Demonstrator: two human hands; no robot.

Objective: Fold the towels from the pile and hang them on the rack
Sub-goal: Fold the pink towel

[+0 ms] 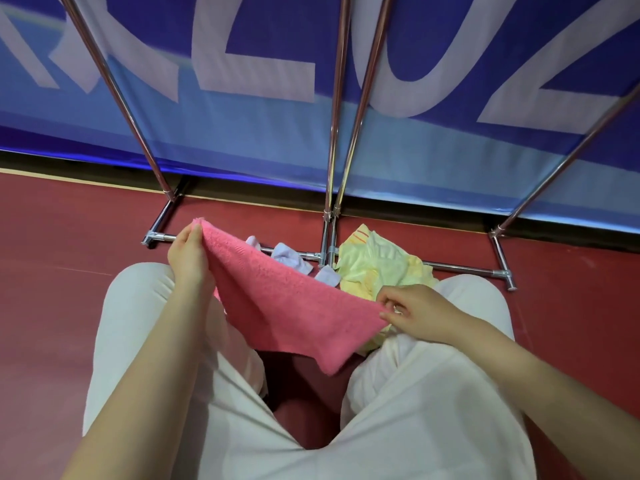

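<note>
A pink towel (277,303) is stretched between my two hands above my knees, and its lower edge sags between my legs. My left hand (188,258) pinches its upper left corner. My right hand (415,311) pinches the right corner. Behind the pink towel lies the pile on the floor: a yellow towel (377,268) and a white towel (291,259), both crumpled. The chrome rack (332,140) rises just beyond the pile; only its legs and base bars show, and no towel hangs on the parts in view.
I crouch in white trousers (415,393) on a red floor (52,271). A blue banner (242,140) with large white letters stands right behind the rack. The rack's base bars (460,269) run across the floor from left to right.
</note>
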